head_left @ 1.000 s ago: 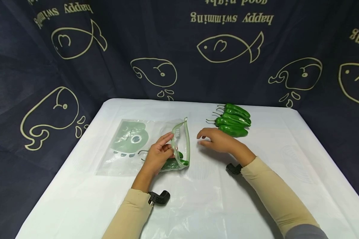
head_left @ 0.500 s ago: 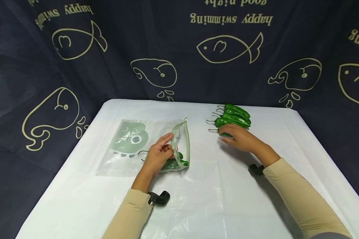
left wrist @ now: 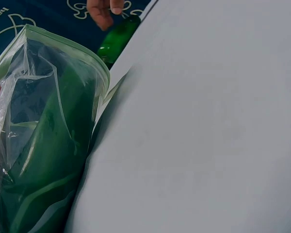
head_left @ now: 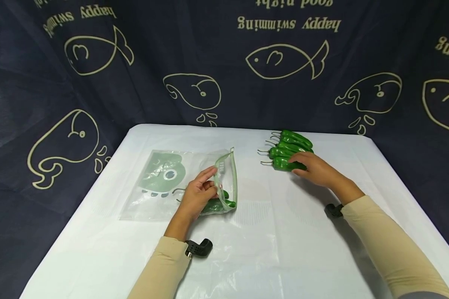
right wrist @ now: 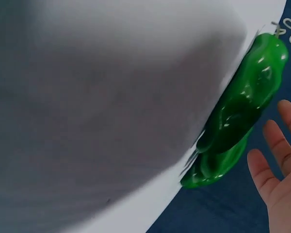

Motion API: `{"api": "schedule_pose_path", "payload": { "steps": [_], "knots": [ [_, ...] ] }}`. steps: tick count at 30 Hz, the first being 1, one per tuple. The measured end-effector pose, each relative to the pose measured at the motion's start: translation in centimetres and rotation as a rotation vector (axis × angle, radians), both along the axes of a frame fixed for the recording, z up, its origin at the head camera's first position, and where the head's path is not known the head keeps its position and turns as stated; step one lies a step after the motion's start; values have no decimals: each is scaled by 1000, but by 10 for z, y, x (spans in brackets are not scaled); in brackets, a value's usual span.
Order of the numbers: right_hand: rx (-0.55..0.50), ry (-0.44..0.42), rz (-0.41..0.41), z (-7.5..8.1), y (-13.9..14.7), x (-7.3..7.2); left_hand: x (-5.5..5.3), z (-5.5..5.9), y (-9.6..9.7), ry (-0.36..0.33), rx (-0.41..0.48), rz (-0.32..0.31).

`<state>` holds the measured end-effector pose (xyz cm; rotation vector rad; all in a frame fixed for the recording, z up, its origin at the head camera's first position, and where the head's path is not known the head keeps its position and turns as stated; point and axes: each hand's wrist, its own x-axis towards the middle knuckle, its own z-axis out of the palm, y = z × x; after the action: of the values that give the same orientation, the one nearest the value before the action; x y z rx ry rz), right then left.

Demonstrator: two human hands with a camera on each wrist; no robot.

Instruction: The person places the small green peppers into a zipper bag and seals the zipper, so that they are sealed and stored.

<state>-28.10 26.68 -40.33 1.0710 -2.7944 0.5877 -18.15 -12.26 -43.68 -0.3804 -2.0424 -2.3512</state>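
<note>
My left hand (head_left: 196, 194) grips the near side of a clear zip bag (head_left: 235, 178) at its mouth, which gapes toward the right. Inside, several green peppers (head_left: 213, 206) show through the plastic. In the left wrist view the bag's pale green zip edge (left wrist: 68, 44) arches above a pepper (left wrist: 39, 150). On the right, my right hand (head_left: 317, 171) hovers over the tip end of the closest pepper (head_left: 282, 163) in a row. Its fingers are spread apart beside that pepper (right wrist: 247, 97) in the right wrist view, with a second pepper (right wrist: 216, 167) behind.
More green peppers (head_left: 293, 140) lie side by side at the back right, stems to the left. A dark curtain (head_left: 224, 45) printed with fish and whales hangs behind the white-covered table (head_left: 247, 253). A green creature print (head_left: 159, 168) marks the bag.
My right hand has moved right, from near the bag's mouth to the closest pepper, uncovering that pepper's stem end. The left hand and the bag have stayed in place.
</note>
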Motion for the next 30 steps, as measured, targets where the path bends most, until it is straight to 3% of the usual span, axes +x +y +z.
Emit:
{"api": "schedule_pose_path", "payload": {
  "steps": [12,30],
  "knots": [
    [20,-67,-24,-7,6,-6,0,1,0,0,13,3],
    [42,-72,-12,-5,3,-5,0,1,-1,-3,19,-2]
  ]
}}
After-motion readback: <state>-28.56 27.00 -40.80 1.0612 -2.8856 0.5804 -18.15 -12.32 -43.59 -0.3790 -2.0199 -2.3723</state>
